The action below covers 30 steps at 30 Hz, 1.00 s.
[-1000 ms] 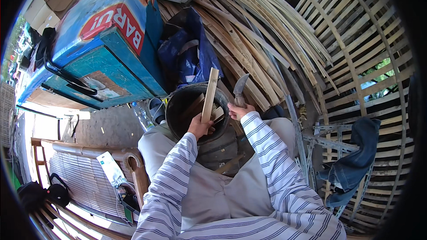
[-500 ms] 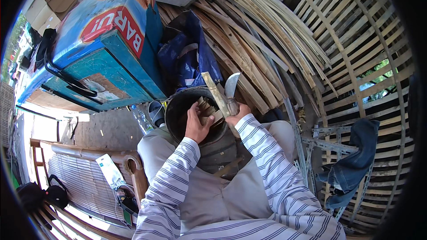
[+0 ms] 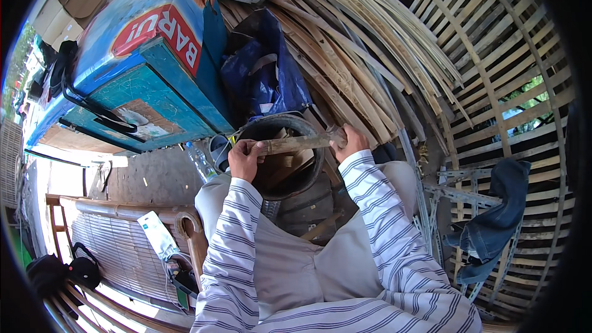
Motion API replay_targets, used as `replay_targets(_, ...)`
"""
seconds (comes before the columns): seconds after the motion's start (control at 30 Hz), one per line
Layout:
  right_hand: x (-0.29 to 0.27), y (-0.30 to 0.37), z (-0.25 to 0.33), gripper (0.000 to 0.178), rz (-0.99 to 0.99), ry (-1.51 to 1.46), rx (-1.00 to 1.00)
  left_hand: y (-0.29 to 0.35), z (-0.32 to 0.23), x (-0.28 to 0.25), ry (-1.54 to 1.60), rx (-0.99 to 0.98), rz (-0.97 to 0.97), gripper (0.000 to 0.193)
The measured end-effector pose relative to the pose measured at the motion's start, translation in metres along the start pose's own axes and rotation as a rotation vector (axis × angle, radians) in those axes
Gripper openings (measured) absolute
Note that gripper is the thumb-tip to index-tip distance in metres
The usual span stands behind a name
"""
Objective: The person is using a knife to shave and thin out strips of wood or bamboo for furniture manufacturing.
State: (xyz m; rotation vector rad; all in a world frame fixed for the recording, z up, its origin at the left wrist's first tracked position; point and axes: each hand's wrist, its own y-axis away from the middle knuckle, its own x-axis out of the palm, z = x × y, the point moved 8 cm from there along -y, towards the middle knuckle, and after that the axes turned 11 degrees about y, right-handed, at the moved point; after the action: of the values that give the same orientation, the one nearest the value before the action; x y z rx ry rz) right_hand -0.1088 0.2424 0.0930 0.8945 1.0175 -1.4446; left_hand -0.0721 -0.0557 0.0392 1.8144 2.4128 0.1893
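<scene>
A length of split bamboo (image 3: 297, 143) lies nearly level across the mouth of a dark bucket (image 3: 319, 169). My left hand (image 3: 244, 159) is closed round its left end. The right end meets my right hand (image 3: 351, 144), whose fingers are closed there. The curved knife seen earlier in that hand shows no clear blade now; whether it is still held cannot be made out. Inside the bucket, below the bamboo, lie several short pale wood pieces (image 3: 296, 159). The bucket stands between my knees.
Ahead is a blue plastic bag (image 3: 271, 83), with a pile of long bamboo strips (image 3: 345, 61) beyond. A blue-painted box (image 3: 179, 92) stands at the left, near a clear bottle (image 3: 198, 161). A bamboo bench (image 3: 117, 240) is at lower left. Jeans (image 3: 496, 222) hang on a metal rack at the right.
The bamboo has swung from steeply tilted to nearly level. My left hand has come up out of the bucket onto its left end; my right hand has shifted slightly right and up. The blade dropped from sight.
</scene>
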Motion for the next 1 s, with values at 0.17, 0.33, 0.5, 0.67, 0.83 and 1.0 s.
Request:
replay_targets(0.17,-0.008,-0.002,-0.026,0.048,-0.139,-0.035,0.174,0.01,0.071,0.031,0.759,-0.55,0.014,0.029)
replay_targets(0.33,0.017,0.015,0.001,0.056,0.242,0.044,0.115,0.026,0.08,0.076,0.663,-0.685,0.286,0.033)
replay_targets(0.5,0.034,0.047,0.038,0.039,0.273,-0.035,-0.247,0.025,0.072,0.081,0.649,-0.646,0.363,0.03)
replay_targets(0.67,0.048,0.052,0.041,0.04,0.313,0.137,-0.172,0.026,0.065,0.079,0.686,-0.611,0.35,0.028)
replay_targets(0.83,0.052,0.051,0.046,0.039,0.289,0.107,-0.235,0.028,0.068,0.071,0.805,-0.672,0.28,0.025)
replay_targets(1.0,0.044,0.048,0.047,0.038,0.259,0.105,-0.238,0.024,0.063,0.069,0.806,-0.656,0.269,0.026)
